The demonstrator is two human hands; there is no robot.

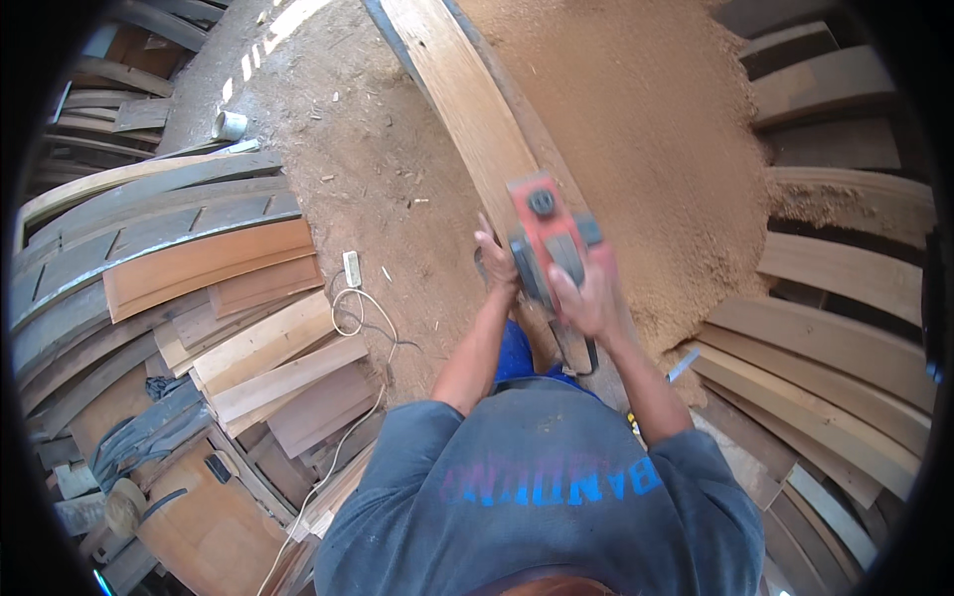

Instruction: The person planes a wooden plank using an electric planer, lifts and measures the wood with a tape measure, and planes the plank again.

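Note:
A red and black electric hand planer (pixel 549 233) sits on a long light-brown wooden board (pixel 467 94), which runs away from me toward the top. My right hand (pixel 593 295) is closed around the planer's rear handle. My left hand (pixel 499 260) is at the board's left edge, close beside the planer, with its fingers stretched and apart. The planer's body partly hides that hand, and I cannot tell how firmly it touches the board. Beneath the board lies a darker support (pixel 512 84), its edges showing along both sides.
Sawdust (pixel 646 149) covers the ground to the right. Stacked planks (pixel 825 348) line the right side; more boards (pixel 268 368) pile up at left. A white power socket (pixel 352 268) and pale cable (pixel 343 447) lie at left. A white bucket (pixel 229 126) stands farther off.

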